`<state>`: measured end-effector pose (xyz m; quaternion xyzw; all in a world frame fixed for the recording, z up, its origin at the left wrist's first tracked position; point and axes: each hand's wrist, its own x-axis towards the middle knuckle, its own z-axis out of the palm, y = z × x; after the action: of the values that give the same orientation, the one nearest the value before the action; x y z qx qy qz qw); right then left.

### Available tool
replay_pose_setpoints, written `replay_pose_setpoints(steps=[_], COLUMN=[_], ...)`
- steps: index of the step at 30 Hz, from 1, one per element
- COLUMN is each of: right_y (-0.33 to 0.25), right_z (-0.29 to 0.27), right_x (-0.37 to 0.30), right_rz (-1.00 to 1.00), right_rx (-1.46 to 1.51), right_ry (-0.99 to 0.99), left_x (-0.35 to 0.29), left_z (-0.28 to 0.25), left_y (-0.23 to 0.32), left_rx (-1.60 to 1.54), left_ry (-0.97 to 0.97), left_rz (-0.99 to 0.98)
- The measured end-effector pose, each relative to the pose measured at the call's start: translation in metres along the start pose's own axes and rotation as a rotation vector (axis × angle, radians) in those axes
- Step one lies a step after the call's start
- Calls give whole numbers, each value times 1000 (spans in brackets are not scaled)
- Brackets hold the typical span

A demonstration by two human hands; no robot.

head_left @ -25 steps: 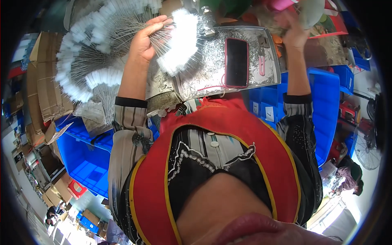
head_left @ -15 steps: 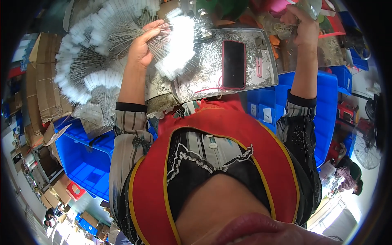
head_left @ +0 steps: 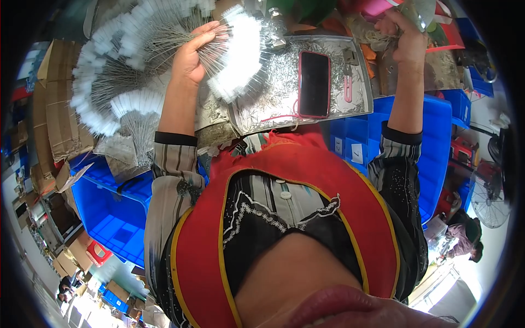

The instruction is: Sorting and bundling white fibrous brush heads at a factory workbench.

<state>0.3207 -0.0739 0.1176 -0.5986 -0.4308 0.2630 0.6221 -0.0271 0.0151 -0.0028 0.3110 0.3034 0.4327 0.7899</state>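
Observation:
My left hand (head_left: 190,61) is closed around the thin wire stems of a fanned bundle of white-bristled wire brushes (head_left: 239,54). The bristle ends spread to the right of my fingers, brightly lit. More of these brushes (head_left: 117,60) lie in heaps just left of this hand, stems bunched together. At the upper right, my right hand (head_left: 409,44) has its fingers bent in beside a tangle of pale, thin loops (head_left: 372,39) that look like rubber bands. Whether it grips one of them is too unclear to make out.
A phone with a red edge (head_left: 314,85) and a pink-handled tool (head_left: 348,87) lie on a metal tray (head_left: 361,106) strewn with short wire bits. Blue bins (head_left: 112,210) stand below the table's edge on both sides. Cardboard (head_left: 63,98) rises at the left.
The bundle in my left hand has shifted slightly upward. My right hand stays at nearly the same spot.

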Motion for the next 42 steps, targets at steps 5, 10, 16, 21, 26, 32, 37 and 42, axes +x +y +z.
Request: replay_pose_setpoints(steps=[5, 10, 16, 21, 26, 32, 37, 42], right_y=[-18, -25, 1, 69, 33, 25, -12, 63], right_z=[-2, 3, -9, -4, 0, 1, 18, -70], right_x=[7, 6, 9, 4, 2, 1, -5, 60], right_rz=[1, 29, -34, -580, -32, -32, 155, 151], right_rx=[-122, -18, 121, 16, 137, 208, 94, 567], right_ry=[-36, -3, -4, -127, 21, -3, 212, -159], left_x=[4, 5, 3, 5, 5, -1, -2, -1], left_z=[1, 0, 0, 6, 1, 8, 8, 13], left_y=[2, 2, 1, 2, -3, -5, -6, -4], left_rx=[-1, -2, -36, -15, -69, -107, -110, -106], left_ry=[-44, -6, -16, -26, 54, 152, 171, 159], left_rz=[-9, -27, -28, -29, 33, 65, 71, 76])
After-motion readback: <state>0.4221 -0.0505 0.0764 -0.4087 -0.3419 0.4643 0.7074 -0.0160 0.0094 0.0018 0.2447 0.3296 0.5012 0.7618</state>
